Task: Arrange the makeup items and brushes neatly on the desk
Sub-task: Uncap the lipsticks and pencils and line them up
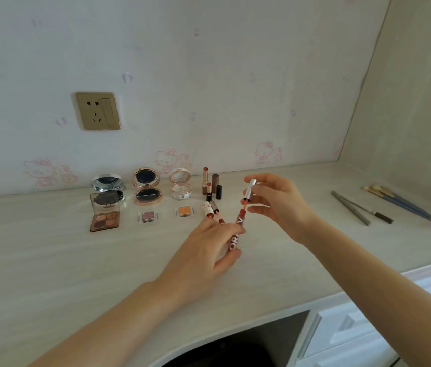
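Note:
My left hand (203, 252) grips a red lip-gloss tube (238, 233) over the middle of the desk (50, 260). My right hand (275, 205) pinches its silver cap (248, 190), and the wand tip sits at the tube's mouth. Open compacts (147, 189) stand in a row by the wall, with an eyeshadow palette (104, 218) and two small shadow pans (185, 211) in front. Open lipsticks (209, 185) stand right of the compacts. Another open lip-gloss tube with its wand (215, 211) lies just beyond my left fingers.
Two grey pencils (352, 207) and a bunch of blue-handled brushes (397, 201) lie at the desk's far right near the side wall. A wall socket (97, 111) is above the compacts. White drawers (368, 327) sit below the desk edge at right.

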A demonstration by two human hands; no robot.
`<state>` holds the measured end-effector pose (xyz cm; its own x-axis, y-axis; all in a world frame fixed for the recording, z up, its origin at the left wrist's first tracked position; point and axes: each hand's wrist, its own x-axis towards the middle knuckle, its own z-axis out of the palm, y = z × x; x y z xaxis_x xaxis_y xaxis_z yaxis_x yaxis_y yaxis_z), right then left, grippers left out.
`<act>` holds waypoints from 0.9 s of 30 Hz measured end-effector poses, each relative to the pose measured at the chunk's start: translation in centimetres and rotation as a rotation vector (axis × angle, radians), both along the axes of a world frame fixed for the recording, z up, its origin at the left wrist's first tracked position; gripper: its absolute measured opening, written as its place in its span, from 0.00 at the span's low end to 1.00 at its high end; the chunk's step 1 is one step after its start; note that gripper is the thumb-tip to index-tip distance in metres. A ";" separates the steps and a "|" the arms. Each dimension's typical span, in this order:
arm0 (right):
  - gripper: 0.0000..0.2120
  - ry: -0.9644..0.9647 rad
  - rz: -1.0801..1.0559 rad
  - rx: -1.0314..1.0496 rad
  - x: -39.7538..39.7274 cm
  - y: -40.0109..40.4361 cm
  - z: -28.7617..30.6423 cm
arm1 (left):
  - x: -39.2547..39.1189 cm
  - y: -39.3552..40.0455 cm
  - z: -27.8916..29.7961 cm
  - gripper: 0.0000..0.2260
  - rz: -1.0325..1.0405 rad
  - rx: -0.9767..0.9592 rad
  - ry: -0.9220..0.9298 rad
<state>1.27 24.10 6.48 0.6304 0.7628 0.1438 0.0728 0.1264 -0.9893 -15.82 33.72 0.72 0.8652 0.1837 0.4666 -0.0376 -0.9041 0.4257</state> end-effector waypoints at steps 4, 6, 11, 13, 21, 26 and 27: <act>0.10 -0.082 -0.057 -0.062 1.8 -0.1 0.5 | 2.5 -0.8 0.0 0.17 -0.015 0.176 0.062; 0.10 -0.131 -0.083 -0.096 2.5 -0.1 0.5 | 3.3 -0.7 -0.2 0.23 -0.023 0.199 0.112; 0.11 -0.193 -0.119 -0.155 4.0 0.6 0.2 | 4.3 -0.3 -1.0 0.30 -0.028 0.205 0.156; 0.11 -0.217 -0.120 -0.184 4.4 1.2 0.0 | 4.4 -0.1 -1.3 0.29 -0.018 0.237 0.122; 0.09 -0.254 -0.086 -0.280 5.1 4.0 -1.2 | 4.3 0.6 -1.7 0.20 -0.007 0.358 -0.039; 0.07 -0.353 -0.056 -0.351 5.0 5.9 -1.9 | 4.1 0.8 -1.7 0.18 0.009 0.390 -0.053; 0.06 -0.375 -0.050 -0.364 5.0 6.2 -2.1 | 4.1 0.8 -1.7 0.18 0.015 0.388 -0.050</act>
